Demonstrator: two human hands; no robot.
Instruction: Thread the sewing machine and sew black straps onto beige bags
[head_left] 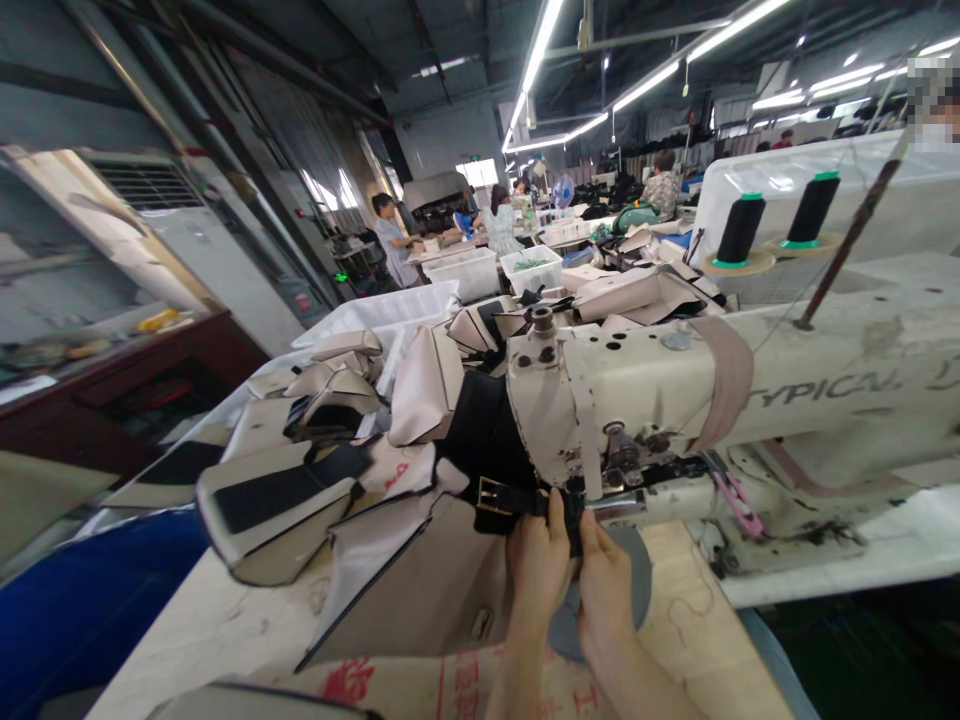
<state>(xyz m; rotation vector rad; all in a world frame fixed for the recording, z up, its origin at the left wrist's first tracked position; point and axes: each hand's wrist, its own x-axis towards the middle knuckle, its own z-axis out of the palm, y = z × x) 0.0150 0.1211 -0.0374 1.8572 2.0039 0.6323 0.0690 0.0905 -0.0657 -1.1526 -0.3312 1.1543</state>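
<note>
My left hand (538,562) is closed, its thumb pressing on a black strap (525,500) with a gold buckle (495,496) at its left end. Beside it, my right hand (606,585) pinches the dark edge of the same strap. Both hands are just below the head of a cream sewing machine (637,390), close to its needle area; the needle itself cannot be made out. A beige bag piece (427,580) with black edging spreads to the left of my hands and partly under the left one. Whether the strap is joined to it is hidden.
Beige and black bag pieces (277,500) crowd the left of the wooden table (675,600). White plastic bins (382,305) stand behind them. Two black thread cones (739,230) rise behind the machine. Pink-handled snips (739,505) hang on its arm. Several people work farther back.
</note>
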